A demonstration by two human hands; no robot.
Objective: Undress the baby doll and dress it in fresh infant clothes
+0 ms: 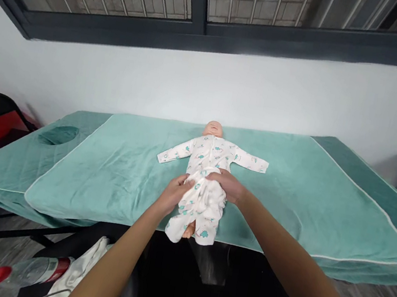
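Beneath a dark-framed window [198, 32], on a massage bed [326, 205] spread with green covers, a baby doll [213, 129] lies face up midway between the bed's two ends, its head near the wall [231, 90] and its legs toward the near edge. The doll wears a white baby outfit [207, 152] printed with small green figures. Two bare hands pinch the cloth at its middle: the left hand [175, 190] grips one side of the bunched fabric [209, 196], while the right hand [229, 185] holds the upper part on the other side, thumb and fingers closed on the material.

Dressing appears well advanced around the upper body. Both sleeves stretch out flat to the sides, and the front lies together over the chest. Lower down, the work looks unfinished: folds are heaped over the hips, and the trouser legs [205, 231] reach the near edge, with a bare foot [189, 229] showing between them. Whether the outfit is one piece or two cannot be told, nor can any fastenings under the folds be seen.

Below the bed's near edge, toward the left, a red-capped plastic bottle [29, 270] lies beside white cloth [81, 271].
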